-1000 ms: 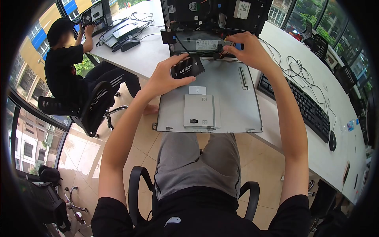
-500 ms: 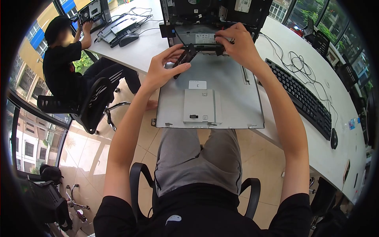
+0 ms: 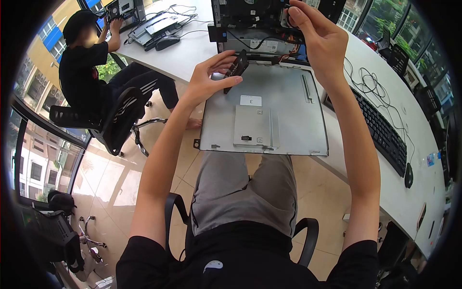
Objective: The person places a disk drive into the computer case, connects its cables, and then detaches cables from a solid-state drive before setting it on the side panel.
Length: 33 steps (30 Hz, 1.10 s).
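Note:
My left hand (image 3: pixel 206 81) grips a flat black rectangular part (image 3: pixel 236 71) between thumb and fingers, tilted over a grey metal panel (image 3: pixel 288 86). Behind that panel stands an open black computer case (image 3: pixel 260 33), its inside facing me. Up at the case's right side, my right hand (image 3: pixel 323 45) is closed in a pinch; a small dark thing shows at the fingertips, too small to name. Dark and coloured cables (image 3: pixel 292 44) run through the case beside this hand. Part of the case's right side is hidden behind the hand.
A black keyboard (image 3: pixel 378 130) and mouse (image 3: pixel 408 175) lie on the white table to the right, near tangled cables (image 3: pixel 370 84). At the left, another person (image 3: pixel 84 72) sits working on a device, with a second mouse (image 3: pixel 167 43) nearby. The panel's front edge overhangs my lap.
My right hand has risen from the case's lower edge to its upper right, and more cables show. The left hand still holds the black part. The view has shifted slightly.

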Each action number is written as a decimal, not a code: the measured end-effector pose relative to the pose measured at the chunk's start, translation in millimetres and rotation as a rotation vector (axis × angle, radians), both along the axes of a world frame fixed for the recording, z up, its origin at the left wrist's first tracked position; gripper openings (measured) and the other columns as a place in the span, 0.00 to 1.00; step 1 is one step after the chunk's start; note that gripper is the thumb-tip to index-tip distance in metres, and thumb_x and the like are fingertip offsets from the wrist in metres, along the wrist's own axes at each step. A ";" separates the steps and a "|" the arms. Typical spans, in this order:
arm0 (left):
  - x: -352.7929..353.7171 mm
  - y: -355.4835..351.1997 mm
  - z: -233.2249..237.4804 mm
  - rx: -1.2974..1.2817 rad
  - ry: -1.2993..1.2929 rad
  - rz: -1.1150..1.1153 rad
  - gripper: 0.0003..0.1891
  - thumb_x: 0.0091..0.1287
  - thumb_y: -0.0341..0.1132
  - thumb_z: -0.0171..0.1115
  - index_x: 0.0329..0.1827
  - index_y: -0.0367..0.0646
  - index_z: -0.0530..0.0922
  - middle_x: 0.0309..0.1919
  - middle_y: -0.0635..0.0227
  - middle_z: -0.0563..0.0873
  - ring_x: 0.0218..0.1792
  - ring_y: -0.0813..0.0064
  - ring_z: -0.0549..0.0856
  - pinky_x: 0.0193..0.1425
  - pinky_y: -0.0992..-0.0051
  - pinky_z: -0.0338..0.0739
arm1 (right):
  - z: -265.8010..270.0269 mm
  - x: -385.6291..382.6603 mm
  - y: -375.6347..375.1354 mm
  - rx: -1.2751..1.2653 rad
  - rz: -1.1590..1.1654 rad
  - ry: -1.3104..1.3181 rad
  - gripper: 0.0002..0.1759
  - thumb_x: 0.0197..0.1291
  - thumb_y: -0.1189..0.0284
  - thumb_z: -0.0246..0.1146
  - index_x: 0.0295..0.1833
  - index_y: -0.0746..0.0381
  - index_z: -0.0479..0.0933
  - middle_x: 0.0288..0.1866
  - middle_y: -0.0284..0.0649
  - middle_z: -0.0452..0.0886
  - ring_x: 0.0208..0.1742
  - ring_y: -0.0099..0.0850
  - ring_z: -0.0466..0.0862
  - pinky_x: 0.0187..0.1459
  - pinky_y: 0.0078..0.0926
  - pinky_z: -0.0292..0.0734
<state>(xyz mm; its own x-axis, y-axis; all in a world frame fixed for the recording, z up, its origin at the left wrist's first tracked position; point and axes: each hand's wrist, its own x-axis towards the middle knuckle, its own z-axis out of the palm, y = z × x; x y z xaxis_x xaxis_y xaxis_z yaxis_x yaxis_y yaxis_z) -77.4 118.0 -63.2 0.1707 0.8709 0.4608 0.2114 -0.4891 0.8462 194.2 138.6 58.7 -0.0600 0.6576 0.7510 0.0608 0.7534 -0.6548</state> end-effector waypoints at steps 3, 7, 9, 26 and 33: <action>-3.2 0.0 0.1 -0.012 -0.073 -0.042 0.49 0.56 0.40 0.89 0.82 0.34 0.75 0.68 0.53 0.88 0.65 0.67 0.87 0.74 0.67 0.79 | -7.0 -3.7 0.9 -0.008 0.077 0.051 0.16 0.78 0.70 0.71 0.63 0.67 0.89 0.50 0.39 0.92 0.46 0.24 0.90 0.50 0.21 0.85; -8.4 -2.0 4.6 -0.037 -0.048 -0.111 0.49 0.59 0.31 0.84 0.85 0.32 0.69 0.73 0.53 0.84 0.71 0.64 0.85 0.79 0.63 0.76 | -17.2 -6.5 1.4 -0.049 0.169 -0.009 0.11 0.80 0.73 0.68 0.58 0.68 0.91 0.46 0.35 0.91 0.41 0.23 0.90 0.45 0.18 0.85; -10.4 -3.0 7.4 -0.051 -0.041 -0.141 0.49 0.58 0.29 0.83 0.85 0.32 0.69 0.73 0.52 0.84 0.73 0.62 0.84 0.80 0.61 0.74 | -20.2 -5.9 1.0 -0.094 0.169 -0.143 0.12 0.79 0.72 0.69 0.58 0.66 0.91 0.44 0.33 0.90 0.38 0.21 0.88 0.43 0.18 0.83; -18.6 0.9 1.7 -0.041 -0.120 -0.240 0.49 0.55 0.24 0.81 0.84 0.34 0.70 0.74 0.55 0.83 0.74 0.60 0.81 0.83 0.58 0.71 | -35.8 -14.6 -13.8 -0.002 0.057 -0.481 0.16 0.71 0.70 0.75 0.60 0.64 0.90 0.38 0.37 0.89 0.34 0.20 0.81 0.38 0.20 0.76; -19.2 2.3 1.1 -0.030 -0.122 -0.254 0.50 0.53 0.22 0.81 0.84 0.33 0.70 0.72 0.55 0.84 0.73 0.62 0.82 0.83 0.61 0.71 | -34.0 -16.5 -17.3 0.082 0.096 -0.553 0.13 0.70 0.72 0.74 0.57 0.66 0.90 0.41 0.39 0.90 0.37 0.29 0.85 0.42 0.26 0.79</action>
